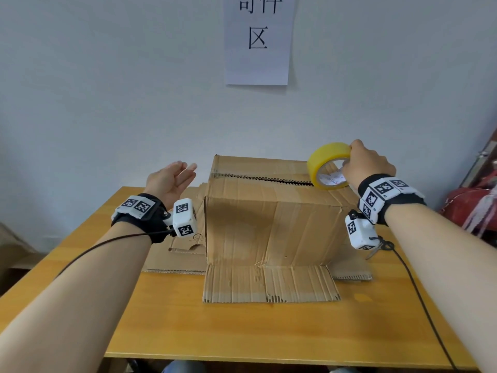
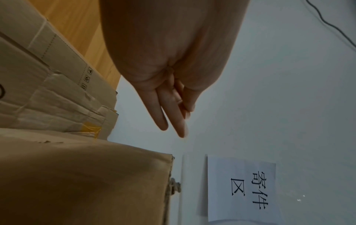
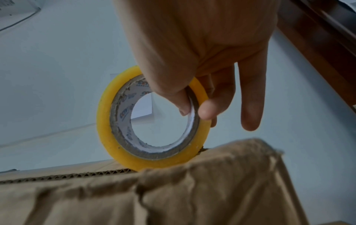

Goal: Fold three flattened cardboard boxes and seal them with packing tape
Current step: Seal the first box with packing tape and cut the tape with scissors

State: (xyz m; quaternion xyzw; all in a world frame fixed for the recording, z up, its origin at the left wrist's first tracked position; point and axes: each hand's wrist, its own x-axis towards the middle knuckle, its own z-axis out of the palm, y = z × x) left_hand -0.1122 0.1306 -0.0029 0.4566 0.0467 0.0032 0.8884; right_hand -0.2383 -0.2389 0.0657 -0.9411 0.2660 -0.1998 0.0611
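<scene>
A worn cardboard box stands folded up on the wooden table, its top flaps closed with a narrow open seam. One bottom flap lies flat toward me. My right hand grips a yellow tape roll at the seam's right end; the thumb is inside the core, and the roll touches the box top. My left hand hovers open, fingers straight, left of the box without touching it.
Flattened cardboard lies under and left of the box, also in the left wrist view. A paper sign hangs on the white wall behind. Red cloth items sit at the far right. Cables trail from both wristbands.
</scene>
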